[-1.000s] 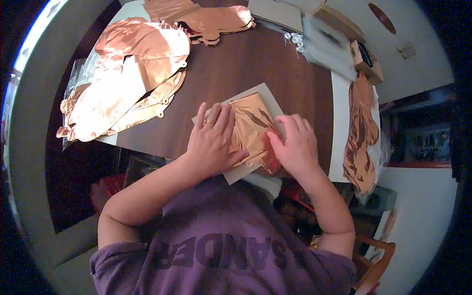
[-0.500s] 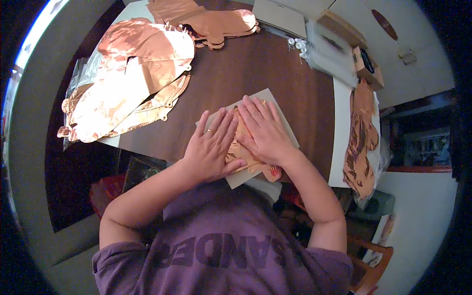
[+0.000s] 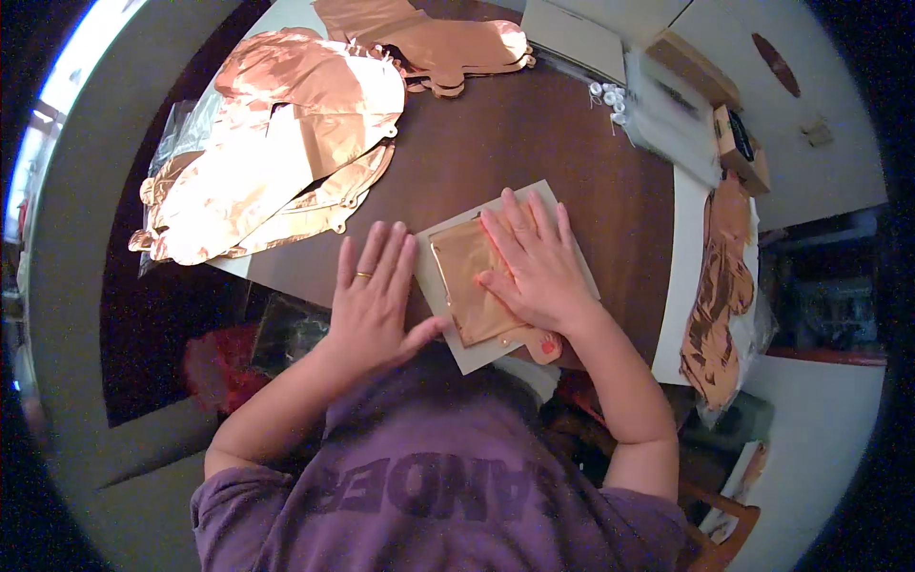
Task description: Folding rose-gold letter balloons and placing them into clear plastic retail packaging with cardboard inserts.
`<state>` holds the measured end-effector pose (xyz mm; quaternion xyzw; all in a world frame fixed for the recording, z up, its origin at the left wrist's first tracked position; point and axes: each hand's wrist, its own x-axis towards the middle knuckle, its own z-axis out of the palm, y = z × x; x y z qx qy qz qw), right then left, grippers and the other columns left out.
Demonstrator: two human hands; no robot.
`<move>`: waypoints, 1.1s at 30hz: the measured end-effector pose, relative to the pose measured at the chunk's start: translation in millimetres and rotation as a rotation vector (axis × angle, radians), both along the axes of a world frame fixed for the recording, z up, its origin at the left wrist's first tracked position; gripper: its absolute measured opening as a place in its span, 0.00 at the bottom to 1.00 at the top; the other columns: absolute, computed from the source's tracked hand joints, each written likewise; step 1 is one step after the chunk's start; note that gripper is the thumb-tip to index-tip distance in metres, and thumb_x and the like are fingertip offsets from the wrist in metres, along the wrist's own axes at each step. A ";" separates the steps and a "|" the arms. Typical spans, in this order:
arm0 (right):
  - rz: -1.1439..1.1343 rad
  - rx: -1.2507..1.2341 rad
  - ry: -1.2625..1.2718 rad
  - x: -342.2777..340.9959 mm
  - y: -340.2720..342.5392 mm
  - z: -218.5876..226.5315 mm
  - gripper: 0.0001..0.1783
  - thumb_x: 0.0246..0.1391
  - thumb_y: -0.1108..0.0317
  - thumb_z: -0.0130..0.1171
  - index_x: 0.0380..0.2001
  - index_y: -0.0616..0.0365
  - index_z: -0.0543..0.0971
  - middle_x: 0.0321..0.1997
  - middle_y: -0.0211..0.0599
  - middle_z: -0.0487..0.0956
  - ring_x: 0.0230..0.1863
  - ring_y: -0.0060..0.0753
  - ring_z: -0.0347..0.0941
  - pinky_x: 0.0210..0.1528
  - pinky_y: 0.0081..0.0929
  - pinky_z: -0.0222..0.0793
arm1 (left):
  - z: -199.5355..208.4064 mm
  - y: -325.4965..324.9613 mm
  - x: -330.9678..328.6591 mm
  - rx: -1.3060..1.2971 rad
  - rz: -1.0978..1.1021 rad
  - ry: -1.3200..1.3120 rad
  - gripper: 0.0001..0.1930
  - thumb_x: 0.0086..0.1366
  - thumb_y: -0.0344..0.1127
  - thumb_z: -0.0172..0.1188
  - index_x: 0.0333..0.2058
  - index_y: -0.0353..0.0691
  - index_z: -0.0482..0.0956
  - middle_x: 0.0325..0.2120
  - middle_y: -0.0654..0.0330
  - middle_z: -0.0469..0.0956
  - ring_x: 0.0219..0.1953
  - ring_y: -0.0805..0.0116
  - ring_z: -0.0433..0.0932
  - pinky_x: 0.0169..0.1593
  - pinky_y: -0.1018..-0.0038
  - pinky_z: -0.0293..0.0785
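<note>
In front of me on the brown table, a flat copper-coloured foil balloon, folded into a rough rectangle, lies on a pale grey card. A rounded tab with a red mark sticks out at its near right corner. My right hand lies flat over the right part of the foil, fingers stretched and slightly spread. Just left of the card, my left hand, with a ring on one finger, is open with its fingers extended and holds nothing. Its thumb tip reaches the card's left edge; whether it touches cannot be told.
A shiny pile of flat foil balloons covers the table's left side. More foil pieces lie at the back, and a bagged stack rests along the right edge. White spools, clear plastic bags and cardboard boxes stand back right.
My left hand has moved left off the foil, uncovering its left side. My right hand stays flat on it. The whole view has shifted slightly.
</note>
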<state>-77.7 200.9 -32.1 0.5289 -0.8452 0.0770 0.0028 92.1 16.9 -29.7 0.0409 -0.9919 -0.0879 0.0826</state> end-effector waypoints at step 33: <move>-0.382 0.019 -0.017 24.1 35.4 3.6 0.39 0.60 0.43 0.47 0.68 0.54 0.56 0.73 0.54 0.48 0.71 0.60 0.45 0.70 0.58 0.36 | -0.9 -0.4 -82.2 0.191 -0.570 0.054 0.40 0.55 0.58 0.59 0.58 0.33 0.66 0.56 0.46 0.66 0.64 0.49 0.59 0.67 0.51 0.50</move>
